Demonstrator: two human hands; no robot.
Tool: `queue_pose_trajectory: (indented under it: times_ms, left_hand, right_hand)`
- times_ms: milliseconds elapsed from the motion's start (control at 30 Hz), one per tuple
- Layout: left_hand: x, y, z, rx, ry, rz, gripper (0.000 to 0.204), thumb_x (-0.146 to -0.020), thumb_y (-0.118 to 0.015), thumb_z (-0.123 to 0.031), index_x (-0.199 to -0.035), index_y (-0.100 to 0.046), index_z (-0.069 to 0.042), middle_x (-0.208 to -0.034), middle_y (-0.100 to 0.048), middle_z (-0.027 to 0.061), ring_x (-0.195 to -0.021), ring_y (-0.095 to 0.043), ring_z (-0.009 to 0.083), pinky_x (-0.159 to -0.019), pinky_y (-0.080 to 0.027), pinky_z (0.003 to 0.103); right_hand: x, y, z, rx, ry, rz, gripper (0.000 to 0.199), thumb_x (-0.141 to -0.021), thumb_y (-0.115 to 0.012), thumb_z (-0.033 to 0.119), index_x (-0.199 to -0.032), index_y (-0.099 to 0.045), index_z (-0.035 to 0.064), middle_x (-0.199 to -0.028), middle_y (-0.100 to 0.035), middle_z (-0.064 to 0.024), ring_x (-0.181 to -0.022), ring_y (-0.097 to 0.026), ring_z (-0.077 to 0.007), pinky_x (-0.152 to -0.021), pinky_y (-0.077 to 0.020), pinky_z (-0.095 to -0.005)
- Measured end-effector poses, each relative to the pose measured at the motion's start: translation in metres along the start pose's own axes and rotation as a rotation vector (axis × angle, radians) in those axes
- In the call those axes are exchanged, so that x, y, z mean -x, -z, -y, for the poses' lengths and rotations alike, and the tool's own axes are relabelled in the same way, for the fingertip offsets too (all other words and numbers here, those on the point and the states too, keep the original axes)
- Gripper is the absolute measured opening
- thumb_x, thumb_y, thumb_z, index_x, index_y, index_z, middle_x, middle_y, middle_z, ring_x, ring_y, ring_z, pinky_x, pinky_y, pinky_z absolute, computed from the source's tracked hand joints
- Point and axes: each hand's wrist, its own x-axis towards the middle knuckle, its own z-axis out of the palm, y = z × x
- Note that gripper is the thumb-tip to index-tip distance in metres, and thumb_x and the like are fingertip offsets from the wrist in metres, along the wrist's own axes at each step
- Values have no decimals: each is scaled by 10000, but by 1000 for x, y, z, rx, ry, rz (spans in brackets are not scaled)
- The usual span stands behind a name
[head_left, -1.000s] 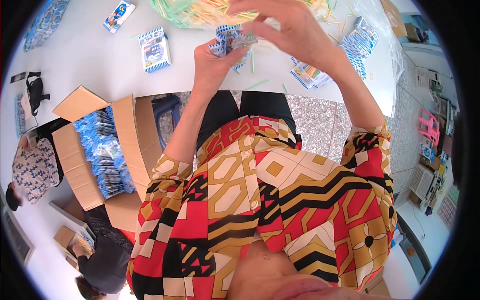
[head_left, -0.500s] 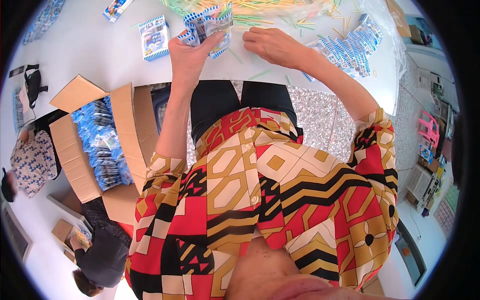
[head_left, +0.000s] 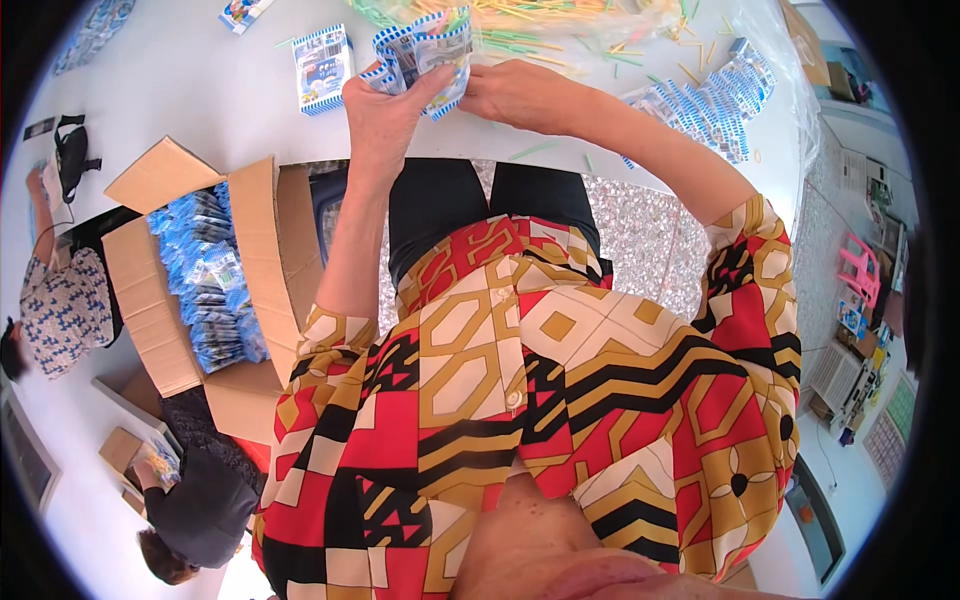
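Note:
My left hand [head_left: 385,120] is closed on a blue-and-white plastic packet [head_left: 425,60] with a striped edge, held upright above the table. Against the packet's right side is my right hand [head_left: 505,95], its fingers bent together. The packet hides those fingertips, so whatever they pinch cannot be made out. A flat stack of similar packets [head_left: 322,72] lies on the table just left of my left hand. Thin green and yellow straws [head_left: 560,25] are heaped on clear plastic beyond my hands, with several scattered nearer.
To the right, a strip of joined striped packets [head_left: 710,105] spreads over the white table [head_left: 220,110]. An open cardboard box [head_left: 255,230] full of blue packets stands at the left, below the table edge. Two other people [head_left: 75,300] are farther left.
My right hand has moved left, from a gap beside the packet to touching it. My left hand keeps its hold. At the far left, another person's arm has reached up toward the table.

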Motion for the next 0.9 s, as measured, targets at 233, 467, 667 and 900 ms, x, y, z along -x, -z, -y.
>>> queue_pose_trajectory:
  times_ms: [233, 467, 667, 900]
  left_hand:
    - [2, 0, -1, -12, -5, 12, 233, -747, -723, -63, -954, -664, 27, -849, -671, 34, -726, -594, 62, -652, -475, 204]
    - [2, 3, -1, -8, -16, 14, 238, -750, -719, -60, -961, -663, 34, -856, -673, 38, -728, -588, 60, -665, -475, 203]
    - [1, -6, 3, -96, 6, 77, 213, -757, -715, -72, -953, -679, 1, -800, -663, 10, -694, -560, 42, -630, -460, 197]
    - [5, -18, 5, -211, -26, 134, 195, -763, -710, -80, -944, -684, -13, -737, -645, -13, -654, -521, 23, -589, -439, 191]
  right_hand:
    - [-8, -5, 3, 30, -16, 93, 154, -741, -575, 0, -893, -558, -23, -807, -599, -131, -783, -630, -287, -662, -528, -355]
    - [17, -2, -11, -312, -240, -175, 142, -757, -563, 41, -896, -582, 24, -786, -609, -129, -753, -615, -309, -606, -501, -361]
    - [32, 82, -21, -859, -587, -538, 168, -881, -577, 103, -1038, -619, 59, -827, -604, 9, -717, -542, -29, -627, -462, -199]
    - [18, 127, 10, -1113, -543, -570, 148, -779, -645, 42, -922, -651, 79, -688, -555, 47, -601, -459, -11, -518, -346, -171]
